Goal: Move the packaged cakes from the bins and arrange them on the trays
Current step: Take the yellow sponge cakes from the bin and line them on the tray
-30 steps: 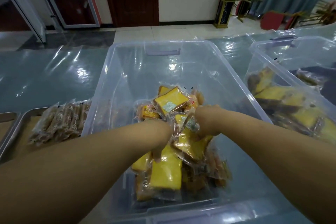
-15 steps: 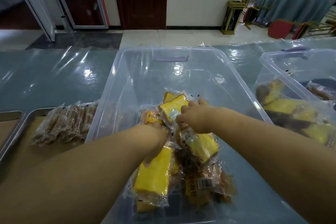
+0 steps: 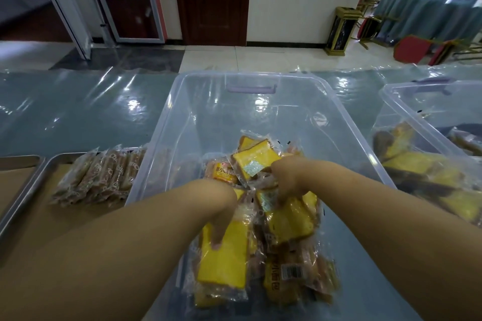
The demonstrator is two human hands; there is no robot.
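Both hands are down in the centre bin (image 3: 208, 73), middle of frame. Left hand (image 3: 221, 212) grasps a yellow pack (image 3: 221, 260), fingers over its top face, and the pack sits tilted above the pile (image 3: 292, 276). Right hand (image 3: 287, 180) is curled down into the heap and pinches the wrapper of a second pack (image 3: 287, 221). I can't see the thumb on either side.

Progress, my read: early.
- Done: one row of wrapped cakes (image 3: 99, 177) stands on edge along the far end of the tray (image 3: 28, 190), left of frame, just beside the bin wall.
- The rest of that tray shows bare. The second tray (image 3: 18, 157) at far left is only partly in frame, and no cakes show on it.
- Left: a fair heap in the centre bin, near end only. The right bin (image 3: 407, 112) at the frame edge holds more cakes (image 3: 427, 169).

Step in hand: picking two packs for the next row.
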